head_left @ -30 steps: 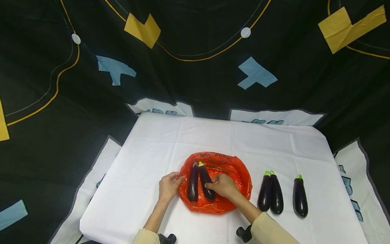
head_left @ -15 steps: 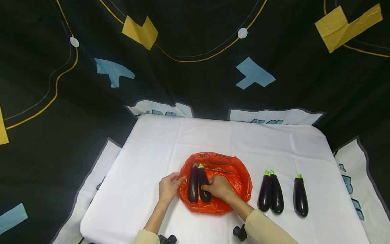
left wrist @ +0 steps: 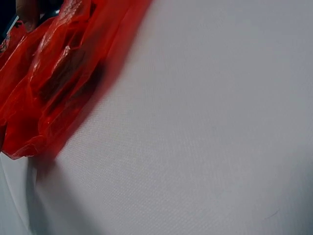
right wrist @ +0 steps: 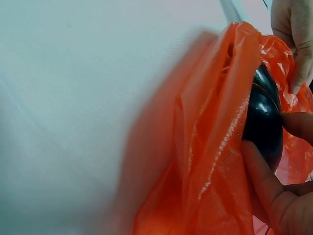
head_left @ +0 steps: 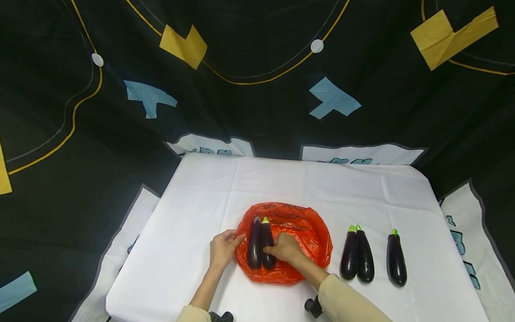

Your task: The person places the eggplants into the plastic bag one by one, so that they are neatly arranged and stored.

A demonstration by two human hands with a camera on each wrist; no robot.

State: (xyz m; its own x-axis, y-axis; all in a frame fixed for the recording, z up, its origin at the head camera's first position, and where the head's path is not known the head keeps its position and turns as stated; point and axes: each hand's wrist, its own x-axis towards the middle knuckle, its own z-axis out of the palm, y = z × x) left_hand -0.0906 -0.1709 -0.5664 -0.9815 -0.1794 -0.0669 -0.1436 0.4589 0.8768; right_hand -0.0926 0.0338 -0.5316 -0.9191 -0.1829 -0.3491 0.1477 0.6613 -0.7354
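An orange-red plastic bag [head_left: 310,237] lies spread on the table with its mouth facing up. Two dark purple eggplants are inside it, side by side: the left eggplant [head_left: 255,246] and the right eggplant [head_left: 267,237], which has a green stem end. My right hand [head_left: 286,247] reaches into the bag and holds the right eggplant near its lower part. In the right wrist view, thumb and fingers lie about the shiny rounded end [right wrist: 264,122]. At the bag's left rim my left hand [head_left: 222,250] pinches the plastic. The left wrist view shows mostly crumpled bag [left wrist: 54,83] and cloth.
Right of the bag, two eggplants touch each other, one eggplant [head_left: 349,255] leaning by its neighbour [head_left: 365,257]. A single eggplant [head_left: 396,259] lies farther right. White cloth [head_left: 281,179] covers the table; a black curtain [head_left: 257,116] hangs behind.
My right hand has shifted left, bringing the right eggplant from a slant to lie upright against the left one. The left hand keeps its place on the bag rim.
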